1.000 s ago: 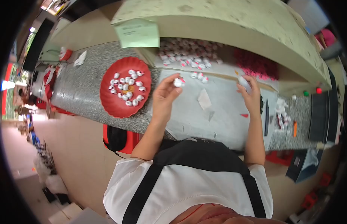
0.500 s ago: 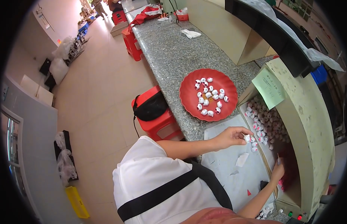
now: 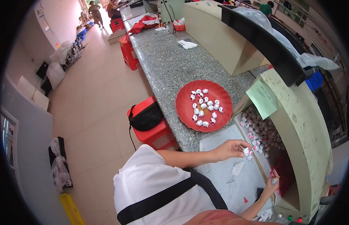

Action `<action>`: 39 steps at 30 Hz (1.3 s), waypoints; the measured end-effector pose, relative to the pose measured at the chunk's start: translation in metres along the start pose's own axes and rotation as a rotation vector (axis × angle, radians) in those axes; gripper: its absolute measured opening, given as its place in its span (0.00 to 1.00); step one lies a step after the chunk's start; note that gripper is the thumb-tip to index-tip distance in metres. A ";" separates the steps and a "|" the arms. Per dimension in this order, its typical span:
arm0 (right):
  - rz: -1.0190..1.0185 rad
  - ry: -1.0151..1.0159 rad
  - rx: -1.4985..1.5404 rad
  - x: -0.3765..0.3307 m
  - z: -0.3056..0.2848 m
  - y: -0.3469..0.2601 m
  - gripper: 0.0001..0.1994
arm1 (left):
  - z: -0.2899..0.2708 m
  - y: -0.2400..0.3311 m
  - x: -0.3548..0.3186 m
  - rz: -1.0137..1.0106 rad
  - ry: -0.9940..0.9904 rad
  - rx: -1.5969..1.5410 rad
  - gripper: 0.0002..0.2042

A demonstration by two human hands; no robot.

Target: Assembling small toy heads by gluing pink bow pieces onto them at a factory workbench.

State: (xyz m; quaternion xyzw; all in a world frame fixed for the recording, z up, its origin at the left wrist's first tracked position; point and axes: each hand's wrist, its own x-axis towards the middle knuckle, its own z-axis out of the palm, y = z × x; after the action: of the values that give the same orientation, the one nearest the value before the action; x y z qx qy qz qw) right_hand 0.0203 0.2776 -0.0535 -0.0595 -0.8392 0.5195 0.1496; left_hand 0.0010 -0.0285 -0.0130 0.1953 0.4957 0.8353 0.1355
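My left hand (image 3: pixel 229 150) is closed at the fingertips on a few small white rounded pieces with pink marks (image 3: pixel 246 151), held over the white sheet (image 3: pixel 215 176). My right hand (image 3: pixel 271 185) is closed at the front of the box-like cabinet (image 3: pixel 313 123), beside a heap of small dark pink pieces (image 3: pixel 282 174). A pale object and a bit of pink show at its fingers, too small to name. Inside the cabinet lies a pile of white rounded pieces (image 3: pixel 266 135). A red scalloped plate (image 3: pixel 185 92) holds several more.
A paper scrap (image 3: pixel 237 168) and a red scrap (image 3: pixel 245 200) lie on the sheet. A green note (image 3: pixel 262 99) hangs from the cabinet. A red stool (image 3: pixel 155 137) with a black bag (image 3: pixel 147 117) stands left of the granite counter (image 3: pixel 159 67). People are far off.
My right hand has drawn slightly back and left, from the cabinet's inside toward its front edge. My left hand keeps its pieces. The whole view has shifted a little.
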 end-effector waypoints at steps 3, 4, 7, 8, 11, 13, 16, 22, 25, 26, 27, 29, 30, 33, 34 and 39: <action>0.118 0.104 0.165 -0.030 0.014 -0.052 0.05 | 0.003 -0.005 0.005 -0.046 -0.011 -0.051 0.17; 0.167 0.097 0.172 -0.035 0.022 -0.070 0.03 | 0.004 -0.007 0.004 -0.052 0.023 -0.108 0.17; 0.057 0.019 0.384 -0.047 0.039 -0.085 0.03 | 0.012 0.000 0.007 -0.092 0.018 -0.089 0.17; 0.003 -0.003 0.413 -0.050 0.041 -0.088 0.03 | 0.017 0.000 0.009 -0.098 0.003 -0.050 0.16; 0.051 0.026 0.578 -0.059 0.048 -0.099 0.04 | 0.026 -0.001 0.012 -0.116 -0.011 -0.058 0.17; 0.100 0.080 0.627 -0.064 0.050 -0.103 0.04 | 0.030 -0.005 0.013 -0.144 -0.044 -0.073 0.17; 0.141 0.073 0.735 -0.072 0.053 -0.109 0.05 | 0.035 -0.010 0.010 -0.089 -0.088 0.018 0.17; 0.255 -0.036 0.895 -0.078 0.061 -0.111 0.05 | 0.040 -0.020 0.004 0.076 -0.152 0.374 0.15; 0.234 -0.019 0.939 -0.075 0.066 -0.112 0.04 | 0.044 -0.018 0.007 0.146 -0.163 0.463 0.14; 0.240 -0.018 0.939 -0.075 0.067 -0.111 0.04 | 0.044 -0.018 0.007 0.194 -0.171 0.502 0.14; 0.257 -0.036 0.962 -0.075 0.068 -0.110 0.04 | 0.045 -0.017 0.006 0.188 -0.171 0.500 0.14; 0.275 -0.051 0.981 -0.073 0.070 -0.107 0.04 | 0.045 -0.018 0.008 0.230 -0.096 0.554 0.13; 0.286 -0.064 0.992 -0.072 0.071 -0.106 0.04 | 0.046 -0.018 0.009 0.226 -0.097 0.550 0.13; 0.304 -0.065 1.002 -0.069 0.072 -0.103 0.04 | 0.045 -0.019 0.010 0.222 -0.091 0.523 0.12; 0.309 -0.058 1.004 -0.070 0.073 -0.102 0.05 | 0.044 -0.018 0.010 0.224 -0.137 0.529 0.13; 0.276 -0.030 0.995 -0.071 0.072 -0.107 0.05 | 0.042 -0.018 0.009 0.221 -0.208 0.497 0.14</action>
State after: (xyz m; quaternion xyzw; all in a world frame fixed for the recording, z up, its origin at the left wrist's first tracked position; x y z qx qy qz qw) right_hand 0.0707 0.1493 -0.0019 -0.0836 -0.4768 0.8715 0.0778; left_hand 0.0133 0.0161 -0.0086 0.3598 0.6442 0.6737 0.0418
